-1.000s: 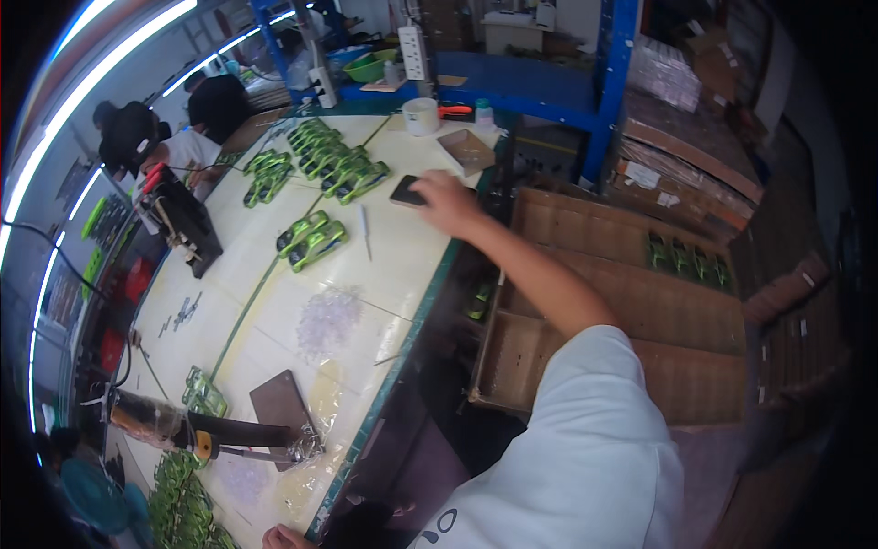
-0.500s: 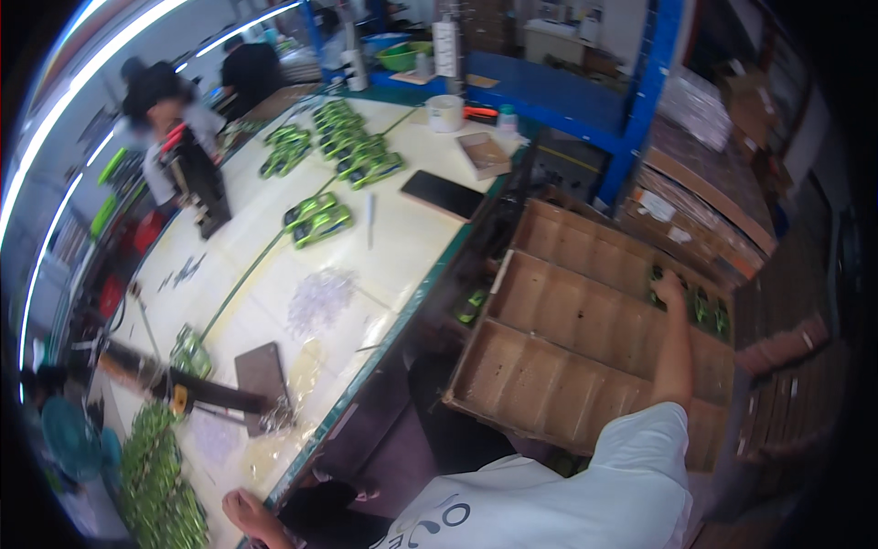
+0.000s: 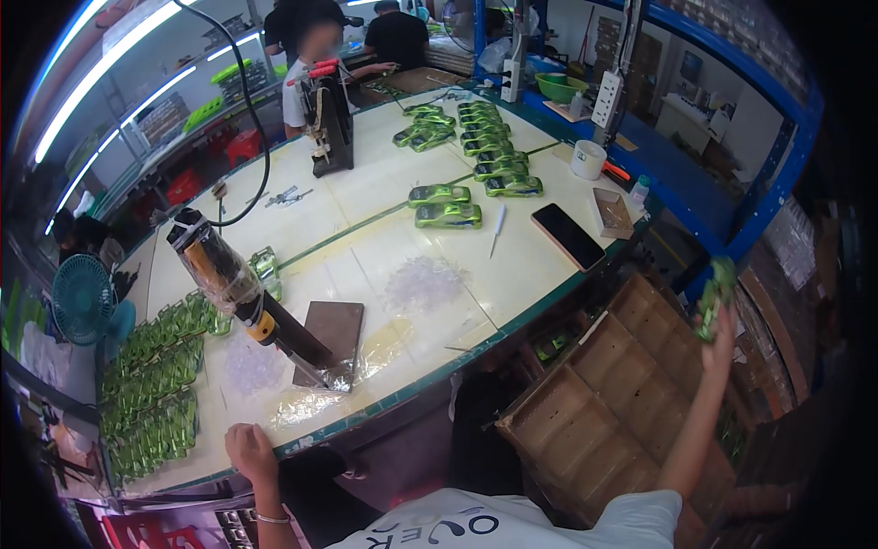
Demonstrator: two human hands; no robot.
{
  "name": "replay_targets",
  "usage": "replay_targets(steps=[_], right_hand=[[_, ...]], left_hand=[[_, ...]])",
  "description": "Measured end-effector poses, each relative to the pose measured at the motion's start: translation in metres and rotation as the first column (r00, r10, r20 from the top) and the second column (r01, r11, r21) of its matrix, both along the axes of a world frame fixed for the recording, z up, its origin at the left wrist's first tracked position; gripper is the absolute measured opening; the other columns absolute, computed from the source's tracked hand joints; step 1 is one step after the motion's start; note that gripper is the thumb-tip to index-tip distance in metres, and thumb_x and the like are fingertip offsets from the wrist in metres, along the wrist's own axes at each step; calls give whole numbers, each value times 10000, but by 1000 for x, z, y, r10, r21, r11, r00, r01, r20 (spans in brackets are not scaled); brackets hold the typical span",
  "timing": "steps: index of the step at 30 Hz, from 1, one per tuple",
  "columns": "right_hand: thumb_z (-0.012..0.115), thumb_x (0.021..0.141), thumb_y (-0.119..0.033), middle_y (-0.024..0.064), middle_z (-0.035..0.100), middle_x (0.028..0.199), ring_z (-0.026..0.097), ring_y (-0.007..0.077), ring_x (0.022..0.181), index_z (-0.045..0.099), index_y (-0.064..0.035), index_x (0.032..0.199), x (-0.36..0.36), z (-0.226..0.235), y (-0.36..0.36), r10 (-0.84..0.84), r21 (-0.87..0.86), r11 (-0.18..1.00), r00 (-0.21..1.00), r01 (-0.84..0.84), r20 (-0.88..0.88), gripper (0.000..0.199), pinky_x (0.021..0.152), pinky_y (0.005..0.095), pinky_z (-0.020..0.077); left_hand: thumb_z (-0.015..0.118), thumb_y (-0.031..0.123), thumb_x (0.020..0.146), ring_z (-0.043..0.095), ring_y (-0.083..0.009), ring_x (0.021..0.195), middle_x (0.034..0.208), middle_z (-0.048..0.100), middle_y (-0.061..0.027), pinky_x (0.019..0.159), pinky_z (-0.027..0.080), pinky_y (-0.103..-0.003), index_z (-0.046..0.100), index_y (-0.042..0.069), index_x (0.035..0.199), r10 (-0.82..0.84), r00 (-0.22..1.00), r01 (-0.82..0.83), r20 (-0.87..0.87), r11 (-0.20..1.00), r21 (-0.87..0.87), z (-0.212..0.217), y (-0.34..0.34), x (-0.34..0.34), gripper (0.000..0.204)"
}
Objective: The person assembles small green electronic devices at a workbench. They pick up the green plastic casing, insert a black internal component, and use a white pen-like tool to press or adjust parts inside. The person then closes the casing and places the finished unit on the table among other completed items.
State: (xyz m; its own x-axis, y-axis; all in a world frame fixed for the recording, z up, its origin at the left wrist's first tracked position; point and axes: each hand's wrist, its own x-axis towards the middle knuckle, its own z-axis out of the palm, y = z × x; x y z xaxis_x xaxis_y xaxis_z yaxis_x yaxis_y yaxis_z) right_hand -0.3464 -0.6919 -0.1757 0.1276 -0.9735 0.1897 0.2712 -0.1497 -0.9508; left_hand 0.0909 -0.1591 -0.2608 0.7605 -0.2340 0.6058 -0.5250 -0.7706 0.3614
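Note:
My right hand [image 3: 721, 334] is raised at the right, its fingers around a green toy car body [image 3: 719, 279]; whether it grips more than one is unclear. Below that arm, a brown divided box [image 3: 599, 403] stands beside the table, tilted in view. A few more green car bodies show at its right side, partly hidden by my arm. My left hand [image 3: 251, 450] rests closed on the table's near edge, with nothing visible in it. Near it on the left are rows of green car bodies [image 3: 151, 403].
On the white table [image 3: 366, 265] are a black press-like tool [image 3: 256, 311] on a brown plate, clear small pieces [image 3: 425, 284], a phone [image 3: 568, 236], a white-handled screwdriver [image 3: 498, 224] and more car bodies [image 3: 489, 151]. A blue rack post stands right. A person sits across the table.
My right hand has lifted out of the divided box, bringing a green toy car body up. My view has swung to the right-hand side less, showing more of the table. The left hand stays at the edge.

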Motion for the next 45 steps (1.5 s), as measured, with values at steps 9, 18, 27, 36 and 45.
replay_targets(steps=[9, 18, 27, 36, 45], right_hand=[[631, 700, -215, 133, 509, 1121, 486, 266, 1021, 487, -74, 1149, 339, -7, 21, 255, -318, 450, 461, -834, -850, 492, 873, 326, 376], [587, 691, -232, 129, 432, 1130, 387, 291, 1066, 546, -162, 1099, 405, -47, 11, -234, -478, 230, 429, -848, -873, 416, 902, 377, 325], [572, 723, -190, 114, 485, 930, 468, 271, 895, 551, -150, 1087, 482, -50, -35, -374, -470, 309, 349, -827, -859, 367, 800, 358, 379], [482, 762, -94, 137, 515, 993, 498, 291, 962, 548, -120, 1054, 575, -57, -68, -449, -498, 482, 285, -721, -847, 301, 826, 396, 406], [493, 723, -50, 165, 478, 1098, 465, 324, 1021, 489, -59, 1113, 550, -43, -53, -71, -398, 604, 451, -690, -890, 391, 851, 389, 393]], left_hand=[[549, 32, 697, 492, -304, 741, 764, 525, -136, 678, 390, -382, 515, -2, 702, -13, 1000, 13, 7, 999, -33, 3, -2, -1, 47], [556, 44, 693, 494, -303, 742, 781, 528, -137, 684, 388, -382, 524, 1, 712, 45, 999, -46, -19, 998, -36, -3, 1, -2, 56], [544, 38, 685, 492, -298, 726, 763, 519, -139, 661, 388, -376, 518, 0, 708, 45, 999, -47, -30, 998, -45, -4, -2, -1, 51], [517, 25, 695, 483, -283, 683, 722, 499, -134, 627, 385, -359, 495, -11, 659, 43, 999, -42, 16, 997, -64, -6, 0, -5, 55], [523, 30, 692, 480, -296, 679, 719, 498, -137, 621, 384, -368, 495, -10, 660, 7, 999, -3, 54, 997, -82, -5, -3, 3, 59]])
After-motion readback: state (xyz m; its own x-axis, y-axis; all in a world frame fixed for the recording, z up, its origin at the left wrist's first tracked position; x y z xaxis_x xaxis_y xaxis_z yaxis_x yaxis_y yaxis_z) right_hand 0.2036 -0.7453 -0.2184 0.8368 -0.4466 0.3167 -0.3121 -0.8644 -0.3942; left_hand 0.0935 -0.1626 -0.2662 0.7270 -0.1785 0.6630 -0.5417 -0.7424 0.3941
